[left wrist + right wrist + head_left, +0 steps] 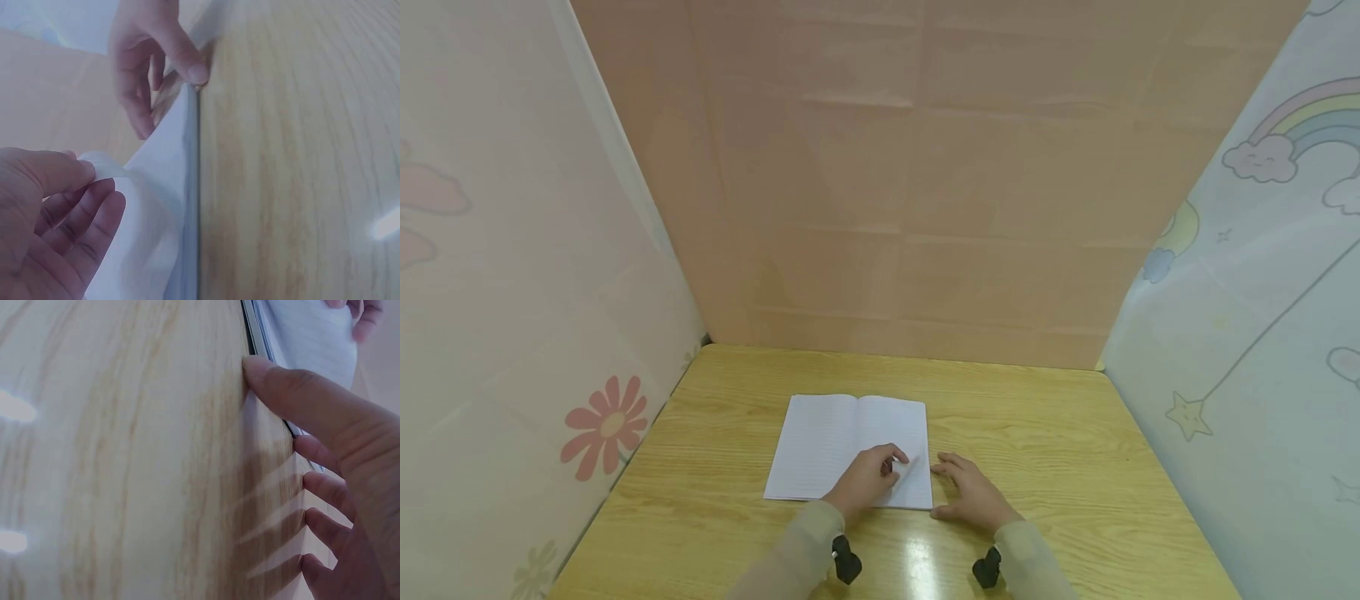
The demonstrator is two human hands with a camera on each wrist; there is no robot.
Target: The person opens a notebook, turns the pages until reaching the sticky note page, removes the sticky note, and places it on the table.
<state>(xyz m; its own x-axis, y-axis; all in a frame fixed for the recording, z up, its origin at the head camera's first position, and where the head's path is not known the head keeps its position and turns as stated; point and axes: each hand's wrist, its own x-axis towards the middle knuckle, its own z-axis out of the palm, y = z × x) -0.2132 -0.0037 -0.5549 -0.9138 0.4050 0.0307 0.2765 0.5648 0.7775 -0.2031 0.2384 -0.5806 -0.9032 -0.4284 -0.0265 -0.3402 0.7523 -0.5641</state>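
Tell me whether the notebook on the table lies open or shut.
Open. The notebook lies spread flat, both lined pages showing. The left hand pinches and lifts a sheet of the right-hand page; the right hand rests at its outer edge.

Notebook (842,442) – white pages, faint grey ruled lines. Table (1045,467) – light yellow wood grain. Back panel (917,183) plain peach. Left screen (512,292) pale pink with red-pink flower; right screen (1262,275) pale blue, pastel rainbow, clouds, yellow star. Sleeves (797,550) beige.
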